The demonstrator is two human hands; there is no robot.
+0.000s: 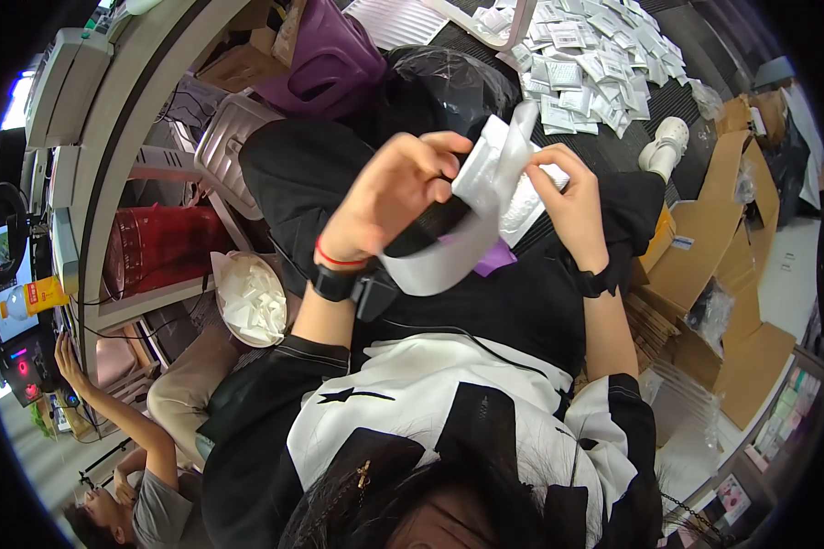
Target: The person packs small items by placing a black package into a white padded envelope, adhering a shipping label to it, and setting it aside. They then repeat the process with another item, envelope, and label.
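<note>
Above my lap, my left hand (pixel 398 188) has its fingers curled at the left edge of a small white packet (pixel 474 174). A long translucent plastic strip (pixel 439 267) crosses over that packet and hangs down in a loop toward my left wrist. My right hand (pixel 572 197) pinches between thumb and finger at the strip's right edge, by the packet. Beneath both hands lies a white padded packet (pixel 522 215), partly covered by the strip. Under it a purple piece (pixel 494 258) rests on my black trousers.
Many white packets (pixel 595 69) are heaped on the dark floor ahead. An open cardboard box (pixel 705 206) stands right. Left are a round bin of white scraps (pixel 252 302), a red bag (pixel 160 247) and a desk. A black plastic bag (pixel 449 82) and a seated person (pixel 160 476) are nearby.
</note>
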